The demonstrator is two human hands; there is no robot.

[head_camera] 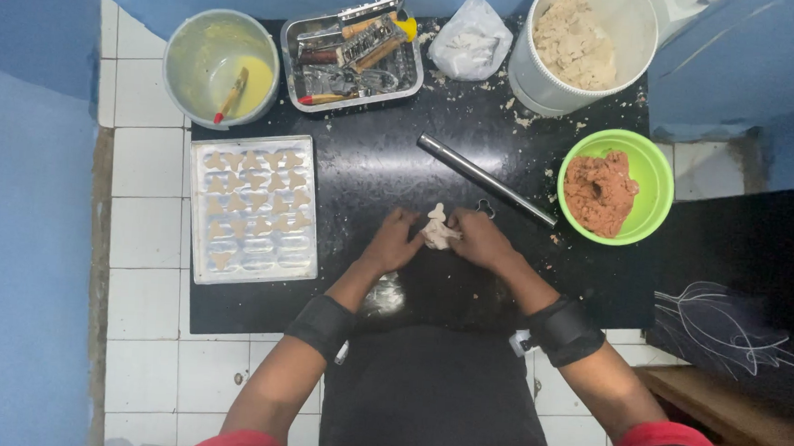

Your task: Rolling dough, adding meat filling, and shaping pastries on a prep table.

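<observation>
**Fingers closing on a lump of pale dough at the middle of the black board**

Fingers (412, 226) of both hands are pinching around a small piece of pale dough (436, 227), which is sitting between them on the black board (373, 171), near its middle. The left hand (394, 241) is curling in from one side and the right hand (478, 242) from the other, each touching the dough. A metal rolling rod (486, 179) is lying at a slant just beyond the hands. To the left, a metal tray (253, 208) is holding rows of cut dough shapes. Farther off, a pale bowl (222, 67) of yellow liquid is carrying a brush (232, 94), and a steel tin (352, 53) is holding tools. A white tub (580, 46) of crumbly dough and a green bowl (616, 186) of reddish-brown filling are standing to the right, with a plastic bag (471, 40) between tin and tub.
</observation>
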